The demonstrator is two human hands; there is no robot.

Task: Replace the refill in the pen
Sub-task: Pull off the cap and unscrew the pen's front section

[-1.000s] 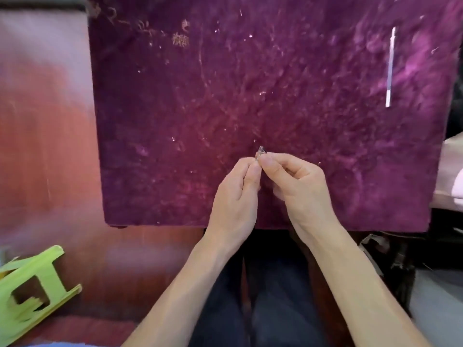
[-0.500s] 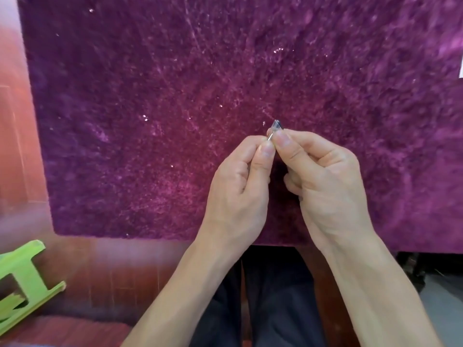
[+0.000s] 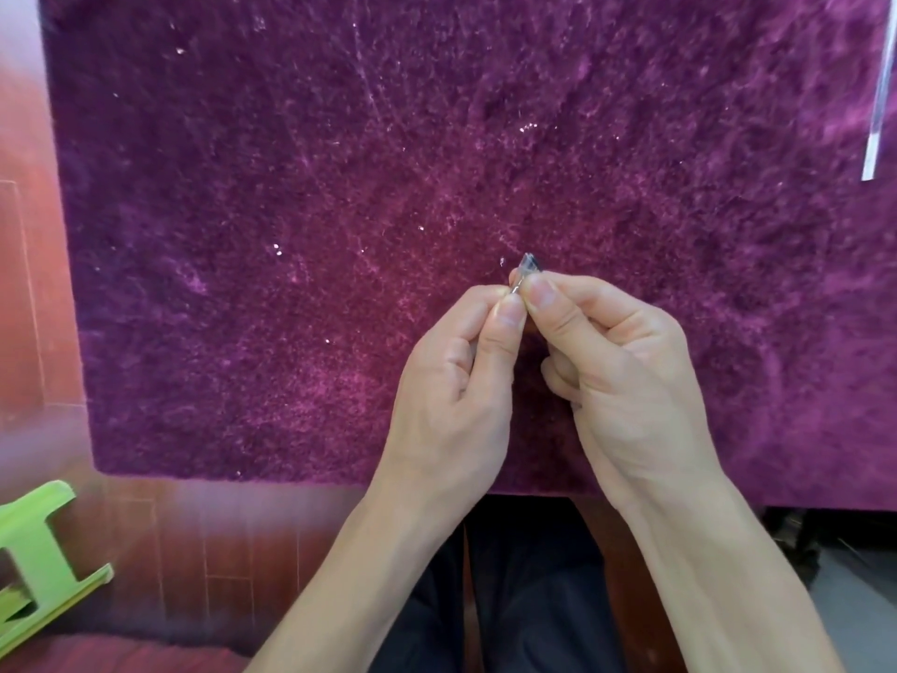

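While both wrists angle inward, left hand [image 3: 454, 381] and right hand [image 3: 626, 376] fingers pinch the small pen tip [image 3: 526, 268].

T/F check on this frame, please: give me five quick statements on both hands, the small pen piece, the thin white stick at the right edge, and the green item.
1. Both hands pinch one small dark-tipped pen piece between their fingertips. True: left hand and right hand meet on it.
2. The pen piece lies flat on the fuzzy purple mat. False: it is held in the fingertips.
3. A thin white stick-like part lies on the mat at the far right. True.
4. The right hand grips that white stick. False: it lies untouched, far from both hands.
5. The lime-green plastic object sits on the mat. False: it is off the mat, lower left.
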